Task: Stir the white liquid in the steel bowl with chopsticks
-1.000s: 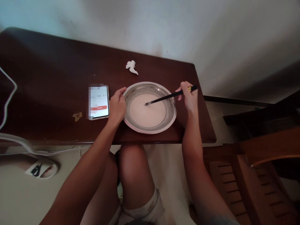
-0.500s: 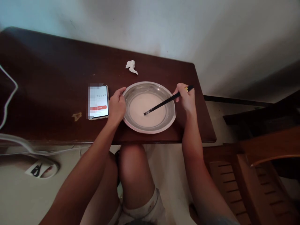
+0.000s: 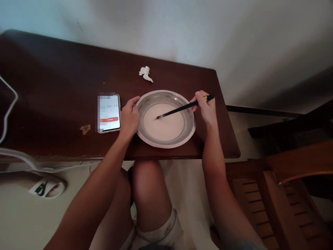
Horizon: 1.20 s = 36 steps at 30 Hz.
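Note:
A round metal bowl (image 3: 191, 126) stands near the front edge of the dark wooden table, with a smooth whitish liquid (image 3: 166, 128) in it. My left hand (image 3: 130, 116) grips the bowl's left rim, thumb toward the rim and fingers along its outside. Over the right rim, my right hand (image 3: 204, 106) is closed around black chopsticks (image 3: 179, 109) with gold bands near the top. They slant down to the left, their whitened tips at the liquid's surface, left of the bowl's middle. Whether the tips dip in is hard to tell.
Left of the bowl lies a phone (image 3: 110, 113) showing 59:12. Crumpled white tissue (image 3: 146, 74) sits behind the bowl. White cables (image 3: 15, 152) run at the far left. A wooden chair (image 3: 249, 194) stands at right, and a sandalled foot (image 3: 49, 187) rests on the floor at left.
The chopstick tips have swung left and toward the far side of the bowl, in my right hand. My left hand and the bowl have stayed in place.

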Motion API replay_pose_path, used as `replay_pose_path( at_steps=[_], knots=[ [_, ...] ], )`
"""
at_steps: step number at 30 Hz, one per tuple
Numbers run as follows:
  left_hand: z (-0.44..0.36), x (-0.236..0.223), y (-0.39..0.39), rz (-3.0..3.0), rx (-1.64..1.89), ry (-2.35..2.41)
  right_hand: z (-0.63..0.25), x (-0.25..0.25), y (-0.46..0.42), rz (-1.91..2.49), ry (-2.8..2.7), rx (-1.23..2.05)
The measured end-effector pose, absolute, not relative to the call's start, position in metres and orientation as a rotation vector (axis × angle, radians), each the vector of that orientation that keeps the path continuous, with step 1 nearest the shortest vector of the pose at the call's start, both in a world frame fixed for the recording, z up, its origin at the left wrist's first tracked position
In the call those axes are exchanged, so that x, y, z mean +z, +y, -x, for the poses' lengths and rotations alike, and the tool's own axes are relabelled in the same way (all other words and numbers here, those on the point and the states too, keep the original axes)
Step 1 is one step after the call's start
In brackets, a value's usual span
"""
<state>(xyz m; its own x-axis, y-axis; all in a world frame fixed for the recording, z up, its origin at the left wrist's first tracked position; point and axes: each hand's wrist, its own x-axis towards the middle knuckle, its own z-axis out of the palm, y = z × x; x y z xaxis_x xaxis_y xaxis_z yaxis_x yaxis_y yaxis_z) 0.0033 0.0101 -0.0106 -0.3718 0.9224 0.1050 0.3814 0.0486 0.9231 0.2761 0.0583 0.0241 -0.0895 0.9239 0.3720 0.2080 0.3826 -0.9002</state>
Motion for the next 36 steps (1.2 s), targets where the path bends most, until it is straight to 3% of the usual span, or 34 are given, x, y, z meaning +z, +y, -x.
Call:
replay_pose_path(
  at_steps=[36],
  knots=[
    [-0.0034, -0.0107, 0.01, -1.303, 1.329, 1.781, -0.2793, 0.0284, 0.0571, 1.101, -1.491, 0.754]
  ],
)
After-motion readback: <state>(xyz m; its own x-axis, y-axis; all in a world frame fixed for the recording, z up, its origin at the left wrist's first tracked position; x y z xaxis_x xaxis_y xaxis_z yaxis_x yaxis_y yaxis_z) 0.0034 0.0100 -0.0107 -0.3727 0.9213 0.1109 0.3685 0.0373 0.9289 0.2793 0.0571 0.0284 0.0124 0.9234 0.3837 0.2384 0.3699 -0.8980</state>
